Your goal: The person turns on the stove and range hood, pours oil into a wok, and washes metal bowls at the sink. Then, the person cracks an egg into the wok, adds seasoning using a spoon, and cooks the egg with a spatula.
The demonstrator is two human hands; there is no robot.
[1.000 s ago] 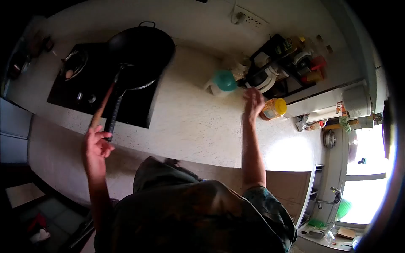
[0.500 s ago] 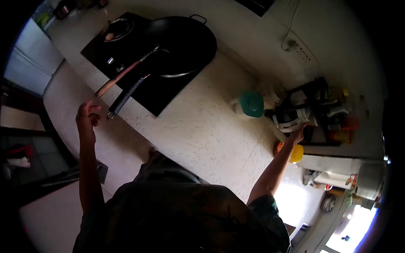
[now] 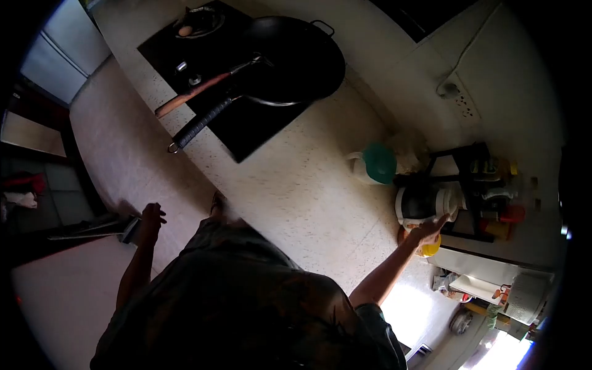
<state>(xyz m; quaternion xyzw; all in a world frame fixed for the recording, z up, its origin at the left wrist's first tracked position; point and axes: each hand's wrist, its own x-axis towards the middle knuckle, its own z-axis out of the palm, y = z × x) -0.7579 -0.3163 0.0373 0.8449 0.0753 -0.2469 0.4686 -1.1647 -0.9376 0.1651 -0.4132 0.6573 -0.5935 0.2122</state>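
My right hand reaches to the right side of the counter. Its fingers are on the white end of a dark-bodied canister with white bands, in front of a black rack. An orange jar with a yellow lid is partly hidden behind this hand. Close to the canister stands a pitcher with a green lid. My left hand hangs low over the floor beside the counter, holding nothing, its fingers loosely bent and a little apart.
A large black wok sits on the dark stove, its handle and a wooden-handled utensil jutting over the counter edge. Behind it lies a plate with an egg. A wall socket holds a plug. Bottles crowd the rack.
My left hand has dropped down toward my body. My right hand stays at the canister, which now shows more fully in front of the rack. The whole view has shifted slightly.
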